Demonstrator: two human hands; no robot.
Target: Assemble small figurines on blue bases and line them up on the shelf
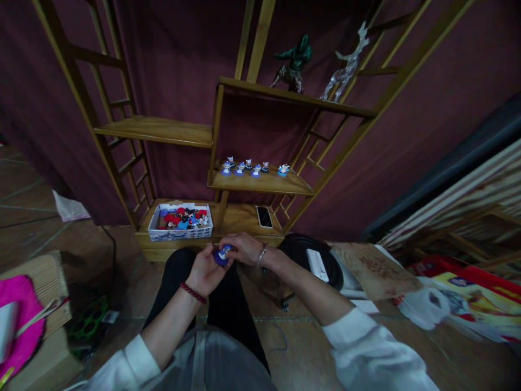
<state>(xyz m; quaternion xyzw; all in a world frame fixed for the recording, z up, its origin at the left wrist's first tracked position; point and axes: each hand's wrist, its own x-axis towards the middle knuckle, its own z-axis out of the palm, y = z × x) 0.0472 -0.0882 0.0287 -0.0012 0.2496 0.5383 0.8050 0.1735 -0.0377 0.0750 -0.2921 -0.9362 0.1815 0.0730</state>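
A blue-based figurine is held closed between left hand and right hand, near the box.

One cam only, head-worn, looking fwd and down from close above the person's lap. Hands sit centre frame, wooden shelf just beyond, floor at both sides. Wide lens, edges bent.
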